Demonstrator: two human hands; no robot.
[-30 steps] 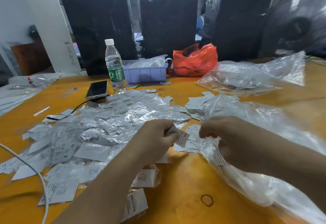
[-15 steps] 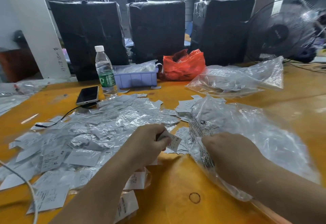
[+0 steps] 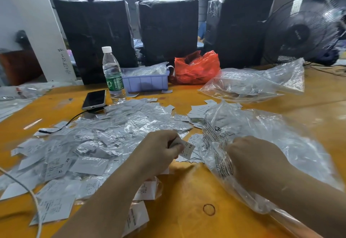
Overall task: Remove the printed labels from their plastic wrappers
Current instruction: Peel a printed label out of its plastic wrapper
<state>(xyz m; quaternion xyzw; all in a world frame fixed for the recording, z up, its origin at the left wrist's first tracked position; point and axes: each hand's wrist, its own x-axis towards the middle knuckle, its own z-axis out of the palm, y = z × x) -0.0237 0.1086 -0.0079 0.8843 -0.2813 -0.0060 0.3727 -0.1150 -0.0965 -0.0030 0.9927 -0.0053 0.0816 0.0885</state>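
A: Label (image 3: 187,148), marked XS, is sitting pinched in the fingers (image 3: 177,147) of the left hand (image 3: 159,153), just above the counter (image 3: 187,187) and near its front edge.

B: And the right hand (image 3: 252,155)?

A: It is reaching into the mouth of the big clear bag (image 3: 280,144) on the right. Its fingers are lying hidden behind the knuckles and the plastic, so I cannot tell whether they are curling round anything.

B: How is that label likely to be handling?

A: Judging by its look, it is thin paper, nearly weightless and bending easily. A pinch at one short edge seems right, with the printed face left free. The film wrappers are looking slick and crinkly, so I would expect them to be slipping unless gripped at an open end.

B: What is lying around it?

A: To the left, a heap of wrapped labels and loose wrappers (image 3: 104,138) is spreading over the counter. A small stack of bare labels (image 3: 198,112) is lying beyond the hands. Further back, a phone (image 3: 94,99), a water bottle (image 3: 112,73), a lilac tray (image 3: 148,83), a red bag (image 3: 196,68) and a second clear bag (image 3: 258,82) are standing. A rubber band (image 3: 209,209) is lying near the front.
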